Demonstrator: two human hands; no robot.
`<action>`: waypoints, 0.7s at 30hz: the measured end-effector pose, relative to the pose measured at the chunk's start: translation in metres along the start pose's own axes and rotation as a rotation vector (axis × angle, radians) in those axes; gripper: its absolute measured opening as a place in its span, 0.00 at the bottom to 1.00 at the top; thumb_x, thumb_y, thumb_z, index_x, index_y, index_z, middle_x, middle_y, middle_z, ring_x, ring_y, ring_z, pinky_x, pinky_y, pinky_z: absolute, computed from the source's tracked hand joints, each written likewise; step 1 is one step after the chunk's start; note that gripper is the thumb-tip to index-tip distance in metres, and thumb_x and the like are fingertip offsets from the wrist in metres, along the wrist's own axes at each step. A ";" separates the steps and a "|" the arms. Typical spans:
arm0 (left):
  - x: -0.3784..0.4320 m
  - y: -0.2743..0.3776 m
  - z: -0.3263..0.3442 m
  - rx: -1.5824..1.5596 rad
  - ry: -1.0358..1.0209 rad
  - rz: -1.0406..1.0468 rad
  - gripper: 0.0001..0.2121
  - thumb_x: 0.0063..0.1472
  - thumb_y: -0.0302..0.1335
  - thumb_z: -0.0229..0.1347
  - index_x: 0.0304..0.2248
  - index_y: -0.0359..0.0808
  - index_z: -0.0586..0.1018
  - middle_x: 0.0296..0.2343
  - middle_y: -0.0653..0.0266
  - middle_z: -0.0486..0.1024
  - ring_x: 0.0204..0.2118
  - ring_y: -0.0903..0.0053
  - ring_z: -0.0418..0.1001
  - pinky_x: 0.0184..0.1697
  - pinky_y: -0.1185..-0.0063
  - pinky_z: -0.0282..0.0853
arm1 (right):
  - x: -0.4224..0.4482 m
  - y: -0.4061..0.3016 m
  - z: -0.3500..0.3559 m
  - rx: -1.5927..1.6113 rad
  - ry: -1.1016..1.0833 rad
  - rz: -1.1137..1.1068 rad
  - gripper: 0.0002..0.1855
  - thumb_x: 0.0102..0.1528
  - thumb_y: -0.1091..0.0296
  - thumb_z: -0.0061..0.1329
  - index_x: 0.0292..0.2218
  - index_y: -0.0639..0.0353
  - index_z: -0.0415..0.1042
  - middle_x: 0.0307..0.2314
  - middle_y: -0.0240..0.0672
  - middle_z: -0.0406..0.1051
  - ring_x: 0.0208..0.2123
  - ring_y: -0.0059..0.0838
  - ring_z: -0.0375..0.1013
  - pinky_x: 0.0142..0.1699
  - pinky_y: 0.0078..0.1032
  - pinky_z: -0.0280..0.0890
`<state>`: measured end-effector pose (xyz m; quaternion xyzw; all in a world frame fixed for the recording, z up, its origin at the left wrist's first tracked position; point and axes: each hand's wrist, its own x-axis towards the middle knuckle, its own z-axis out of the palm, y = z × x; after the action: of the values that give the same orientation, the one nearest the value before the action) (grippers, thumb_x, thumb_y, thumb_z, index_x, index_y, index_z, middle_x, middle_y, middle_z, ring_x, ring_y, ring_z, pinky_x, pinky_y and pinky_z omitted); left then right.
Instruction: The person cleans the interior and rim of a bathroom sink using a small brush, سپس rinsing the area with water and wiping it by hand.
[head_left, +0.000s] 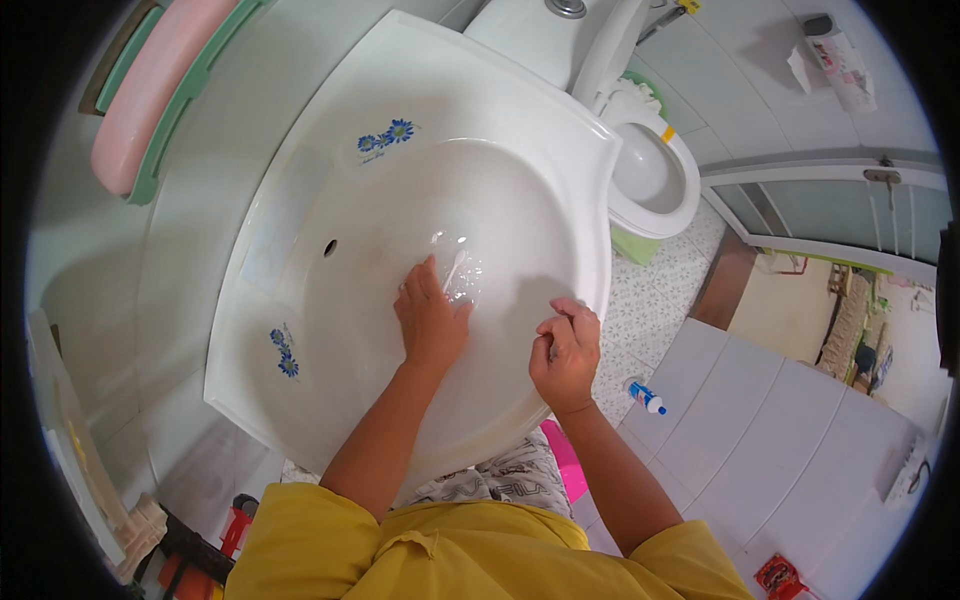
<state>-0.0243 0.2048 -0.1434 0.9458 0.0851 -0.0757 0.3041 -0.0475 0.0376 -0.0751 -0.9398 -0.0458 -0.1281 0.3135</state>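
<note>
In front of me is a white ceramic washbasin (510, 187) with blue flower decals. My left hand (433, 319) is low over the bowl, thumb and fingers apart. A slim white stick-like object (455, 268), rounded at its upper end, shows between that thumb and the fingers; its lower end is partly lost beside the hand. Wet, shiny bubbles or drops surround it at the bottom of the bowl. My right hand (568, 352) hovers by the basin's right side with its fingers curled inward. Whether anything is inside the curled fingers is hidden.
To the right of the basin stands a toilet (649, 172) with its lid raised. A blue-and-white bottle (645, 396) is beyond my right forearm. A pink-and-green rack (161, 90) juts from the left wall. A glazed door (825, 210) is at the far right.
</note>
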 end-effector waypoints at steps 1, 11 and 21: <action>0.001 -0.010 -0.002 0.049 -0.097 -0.035 0.29 0.54 0.27 0.58 0.53 0.34 0.59 0.47 0.52 0.61 0.52 0.58 0.60 0.50 0.62 0.59 | 0.000 0.000 0.000 -0.001 0.002 0.003 0.10 0.37 0.84 0.46 0.25 0.61 0.66 0.35 0.45 0.68 0.36 0.43 0.66 0.42 0.35 0.61; 0.022 -0.009 -0.006 -0.215 -0.231 -0.100 0.24 0.64 0.26 0.47 0.57 0.47 0.57 0.39 0.59 0.68 0.39 0.66 0.72 0.40 0.70 0.70 | 0.003 -0.003 -0.001 -0.018 -0.008 -0.015 0.10 0.36 0.84 0.46 0.25 0.60 0.66 0.34 0.41 0.68 0.34 0.42 0.66 0.41 0.34 0.61; 0.025 0.020 0.023 -0.503 -0.186 -0.131 0.25 0.65 0.26 0.41 0.60 0.52 0.56 0.30 0.63 0.68 0.30 0.75 0.66 0.41 0.77 0.65 | 0.002 -0.001 -0.001 -0.025 -0.018 -0.019 0.10 0.37 0.84 0.45 0.24 0.59 0.66 0.34 0.40 0.68 0.33 0.41 0.66 0.40 0.34 0.60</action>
<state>0.0016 0.1785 -0.1555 0.8222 0.1337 -0.1581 0.5302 -0.0460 0.0379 -0.0728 -0.9442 -0.0560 -0.1233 0.3002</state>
